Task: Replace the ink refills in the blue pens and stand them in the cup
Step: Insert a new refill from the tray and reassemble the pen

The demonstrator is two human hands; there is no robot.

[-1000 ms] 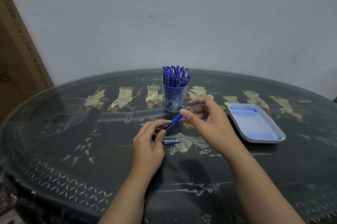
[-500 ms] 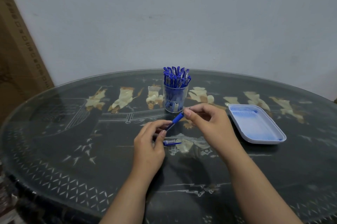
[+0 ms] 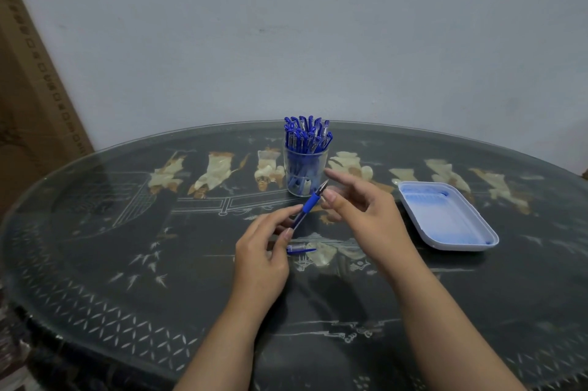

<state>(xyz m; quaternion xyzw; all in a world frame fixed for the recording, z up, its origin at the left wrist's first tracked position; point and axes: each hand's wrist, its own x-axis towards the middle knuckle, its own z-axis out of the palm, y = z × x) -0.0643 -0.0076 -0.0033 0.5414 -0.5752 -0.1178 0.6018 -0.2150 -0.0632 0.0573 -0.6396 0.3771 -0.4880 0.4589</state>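
Head view looks down on a dark inlaid tabletop (image 3: 127,231) under glass, with both forearms reaching in from the lower edge. The left hand (image 3: 261,250) holds a pen (image 3: 307,206) above the tabletop, its fingers (image 3: 286,212) pinched on the lower clear part of the barrel, thumb against forefinger. The pen slants up and away to the right, with its blue rubber grip and bare writing tip pointing toward the cup (image 3: 305,174). The right hand (image 3: 366,215) hovers just to the right of the pen, its fingers (image 3: 343,177) spread apart and holding nothing, the forefinger stretched out toward the cup. Its thumb tip sits just beside the blue grip; whether it touches cannot be told. A loose pen cap (image 3: 300,249), clear with a blue clip, lies flat on the tabletop just below the left thumb.

The cup is clear, stands upright beyond the hands near the middle of the tabletop, and is packed with blue pens (image 3: 307,133) standing cap end up. A shallow white tray (image 3: 445,219) tinted blue inside lies well to the right of the hands. A cardboard box (image 3: 31,104) leans at the far left against a pale wall (image 3: 318,24).
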